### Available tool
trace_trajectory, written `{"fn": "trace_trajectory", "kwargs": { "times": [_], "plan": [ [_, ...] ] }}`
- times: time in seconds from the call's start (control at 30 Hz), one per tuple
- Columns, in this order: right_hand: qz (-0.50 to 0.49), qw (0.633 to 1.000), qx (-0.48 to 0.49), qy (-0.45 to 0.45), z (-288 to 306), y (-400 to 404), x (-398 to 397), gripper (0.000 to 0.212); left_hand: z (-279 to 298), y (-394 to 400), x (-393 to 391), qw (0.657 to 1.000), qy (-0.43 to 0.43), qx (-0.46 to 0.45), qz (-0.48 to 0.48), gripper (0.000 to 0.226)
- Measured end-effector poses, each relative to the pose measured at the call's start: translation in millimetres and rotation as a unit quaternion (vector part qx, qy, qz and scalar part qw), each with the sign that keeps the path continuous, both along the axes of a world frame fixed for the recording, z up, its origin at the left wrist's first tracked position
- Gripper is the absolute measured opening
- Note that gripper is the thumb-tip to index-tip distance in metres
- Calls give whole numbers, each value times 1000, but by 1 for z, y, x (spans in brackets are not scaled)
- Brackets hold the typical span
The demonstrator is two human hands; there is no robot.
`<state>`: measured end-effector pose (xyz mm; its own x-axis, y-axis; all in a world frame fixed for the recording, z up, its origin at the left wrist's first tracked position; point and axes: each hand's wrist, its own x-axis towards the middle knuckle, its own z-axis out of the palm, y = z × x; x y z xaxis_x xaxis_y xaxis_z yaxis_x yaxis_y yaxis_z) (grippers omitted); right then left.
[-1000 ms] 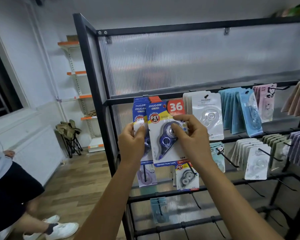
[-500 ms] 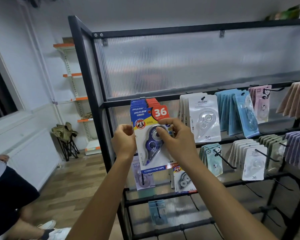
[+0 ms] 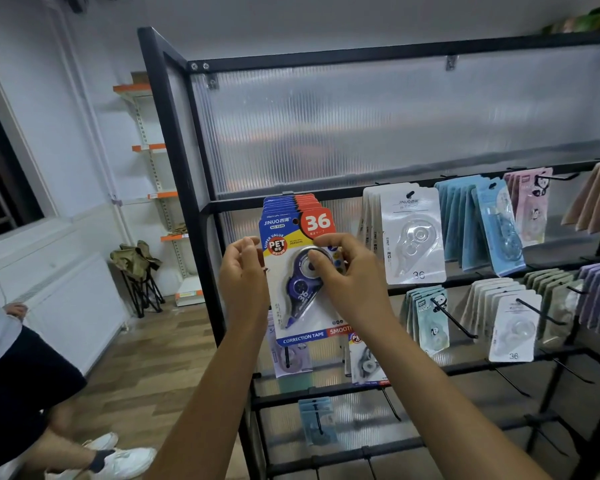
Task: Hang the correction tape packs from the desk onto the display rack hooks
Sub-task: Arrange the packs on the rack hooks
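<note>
Fingers [image 3: 321, 263] on upright correction tape pack [image 3: 293, 271]

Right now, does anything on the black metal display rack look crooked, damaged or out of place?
Mostly tidy. One light blue card pack at the front of its row leans sideways, lower end swung right, while the packs behind hang straighter. The blue and red correction tape pack between the left hand and right hand looks straight.

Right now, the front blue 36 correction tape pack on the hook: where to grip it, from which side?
Pinch the front blue correction tape pack by its flat card side edges, coming from the front. It hangs upright facing out; the right hand covers the bulging blister.
</note>
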<state>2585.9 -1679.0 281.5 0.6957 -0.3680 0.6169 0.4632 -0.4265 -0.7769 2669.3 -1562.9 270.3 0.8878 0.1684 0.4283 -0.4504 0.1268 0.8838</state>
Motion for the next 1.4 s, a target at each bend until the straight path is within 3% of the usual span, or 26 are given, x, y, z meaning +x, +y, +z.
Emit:
{"fn": "trace_trajectory", "kwargs": {
  "times": [0.23,0.47,0.6,0.8,0.93,1.0,1.17,1.4],
  "plan": [
    [-11,1000,-12,-2,-2,3,1,16,-3,1,-12,998,-9,-36,-41,5],
    [-5,1000,2,22,1,-1,7,14,3,0,-12,999,-10,-15,-32,11],
    [-31,998,-28,51,-4,-1,16,15,0,-2,-9,1000,-10,27,2,15],
    [-94,986,-119,64,-9,-3,36,31,-15,-3,-6,981,-4,176,76,29],
    [-182,961,-193,78,-22,1,31,45,-32,0,-16,974,-2,211,87,28],
    [-209,953,-215,45,-32,10,21,51,-39,4,-22,969,18,224,103,30],
    [-133,961,-232,-65,-60,57,3,41,-57,44,-53,955,73,250,143,31],
    [125,948,-291,-33,-114,204,-44,31,-99,194,-140,906,138,297,268,28]
  ]
}}
